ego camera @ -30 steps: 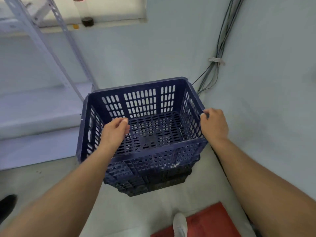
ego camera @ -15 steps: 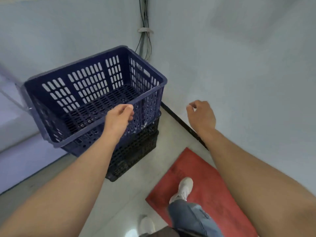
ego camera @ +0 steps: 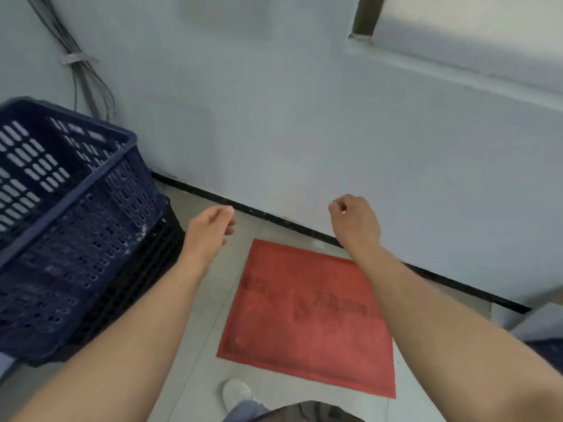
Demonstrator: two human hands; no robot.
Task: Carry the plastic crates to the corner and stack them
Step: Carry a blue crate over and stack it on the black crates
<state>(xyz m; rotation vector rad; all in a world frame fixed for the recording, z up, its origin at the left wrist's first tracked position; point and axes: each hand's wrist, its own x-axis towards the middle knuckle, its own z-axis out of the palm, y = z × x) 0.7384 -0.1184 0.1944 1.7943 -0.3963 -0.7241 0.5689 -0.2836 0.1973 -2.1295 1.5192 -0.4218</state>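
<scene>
A pale grey painted wall (ego camera: 304,102) with a black skirting strip (ego camera: 274,216) along its foot filled the upper frame as you stood over a light grey tiled floor (ego camera: 195,345). At the left edge, in the corner, a dark blue slotted plastic crate (ego camera: 70,226) sat nested on top of a black slotted plastic crate (ego camera: 146,263), the blue one empty and slightly tilted in the wide-angle view, its near wall flecked with white dust. The stack rested on the floor just beside the wall. A red rectangular floor mat (ego camera: 304,318) with faint lettering lay on the tiles to the right of the crates, near the skirting. Your two bare forearms reached forward across the frame. Your left hand (ego camera: 210,229) hung in the air just to the right of the stack, apart from it, fingers loosely curled and holding nothing. Your right hand (ego camera: 355,222) was raised in front of the wall above the mat, fingers curled into a loose fist, likewise empty. A bundle of grey cables (ego camera: 82,74), bound with a pale tie, ran down the wall behind the crates. Your white shoe (ego camera: 236,394) showed at the bottom edge.
</scene>
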